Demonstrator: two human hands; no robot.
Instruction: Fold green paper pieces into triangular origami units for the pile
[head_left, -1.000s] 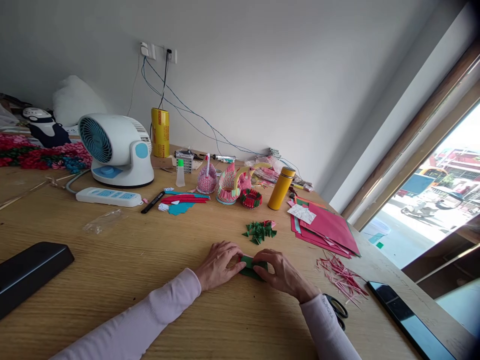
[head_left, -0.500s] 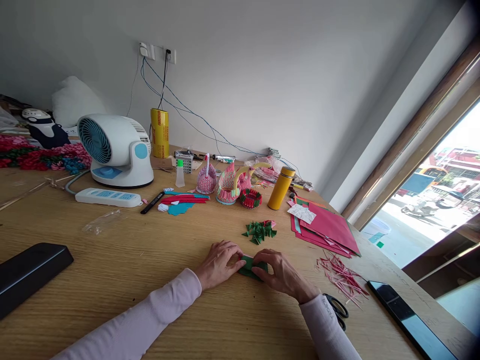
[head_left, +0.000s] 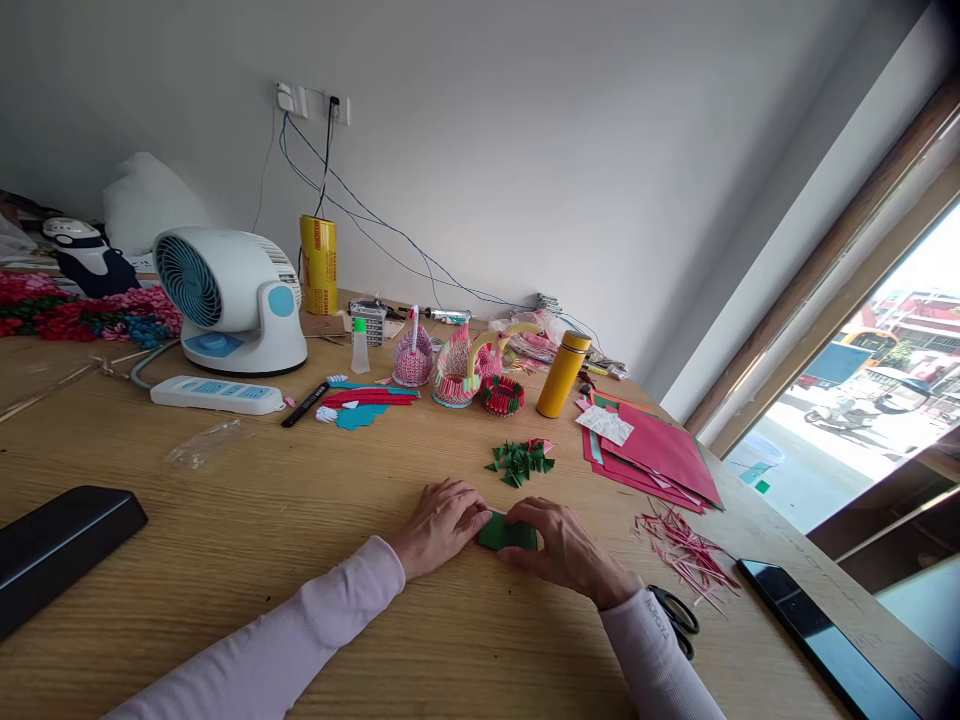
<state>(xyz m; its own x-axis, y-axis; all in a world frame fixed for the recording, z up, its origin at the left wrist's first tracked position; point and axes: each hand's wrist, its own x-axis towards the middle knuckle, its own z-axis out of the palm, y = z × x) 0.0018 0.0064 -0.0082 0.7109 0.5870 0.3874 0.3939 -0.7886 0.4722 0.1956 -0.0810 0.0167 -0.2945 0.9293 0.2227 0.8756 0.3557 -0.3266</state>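
Observation:
A small piece of green paper [head_left: 507, 532] lies flat on the wooden table [head_left: 300, 520] between my two hands. My left hand [head_left: 439, 525] presses its left edge with curled fingertips. My right hand [head_left: 564, 546] pinches the paper's right and near edge, fingers bent over it. Just beyond the hands sits a little pile of folded green paper triangles [head_left: 520, 462] with a pink piece among them.
Red paper sheets [head_left: 651, 455] and thin red paper strips [head_left: 686, 552] lie to the right, scissors [head_left: 675, 615] and a phone [head_left: 817, 640] nearer. Behind stand a yellow bottle [head_left: 560, 375], origami swans [head_left: 450, 365], a fan [head_left: 225, 295], a power strip [head_left: 216, 395]. A black object [head_left: 56, 545] lies left.
The green paper now lies flatter and squarer between the hands; my right fingers have shifted slightly along its edge. Both hands stay in the same place.

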